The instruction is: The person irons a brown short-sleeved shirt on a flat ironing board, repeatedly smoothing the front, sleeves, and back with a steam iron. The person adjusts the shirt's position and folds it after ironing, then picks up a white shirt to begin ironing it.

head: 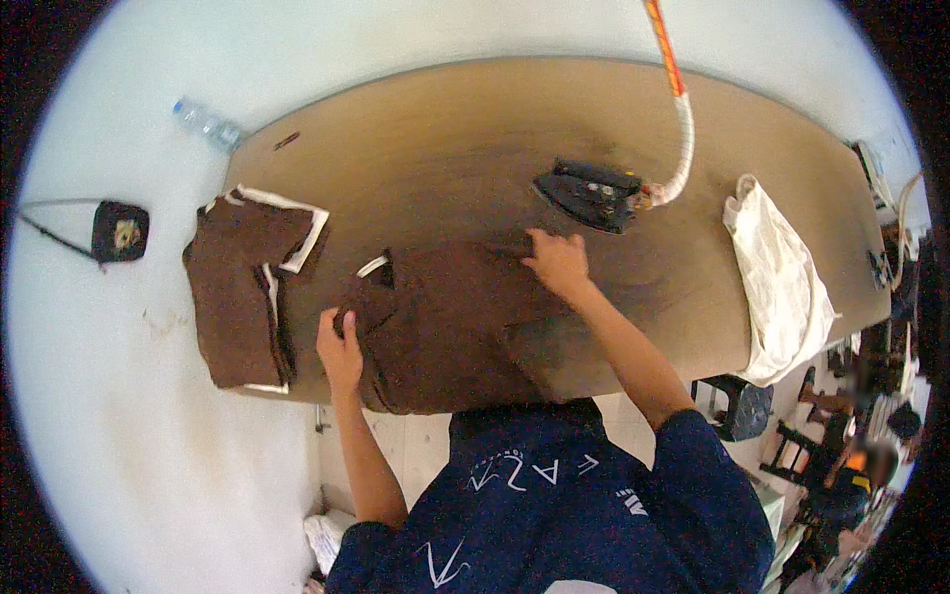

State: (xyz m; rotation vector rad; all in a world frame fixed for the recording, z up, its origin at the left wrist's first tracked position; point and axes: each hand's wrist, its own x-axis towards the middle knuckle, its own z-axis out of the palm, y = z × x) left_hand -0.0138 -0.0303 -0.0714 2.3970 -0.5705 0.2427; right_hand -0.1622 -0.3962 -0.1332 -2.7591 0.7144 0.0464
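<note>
A dark brown garment (pixel 453 319) with a short white-edged part lies spread on the brown ironing table (pixel 460 96) before me. My left hand (pixel 341 356) is at its left edge, thumb and fingers around the cloth near the collar-like end. My right hand (pixel 558 260) reaches its upper right edge, fingers bent down at the cloth; whether they pinch it I cannot tell. Just above my right hand rests a black iron (pixel 590 194), its tip to the left and its wrapped cord (pixel 684 134) rising from its right end. Left of my left hand lies a folded brown garment with white trim (pixel 237 297).
A white cloth (pixel 779 289) is draped over the table's right part. A small dark stick-like object (pixel 286 140) lies at the upper left, near a plastic bottle (pixel 208 125) beyond the edge. A black stool (pixel 735 408) stands below right. Several people are farther right.
</note>
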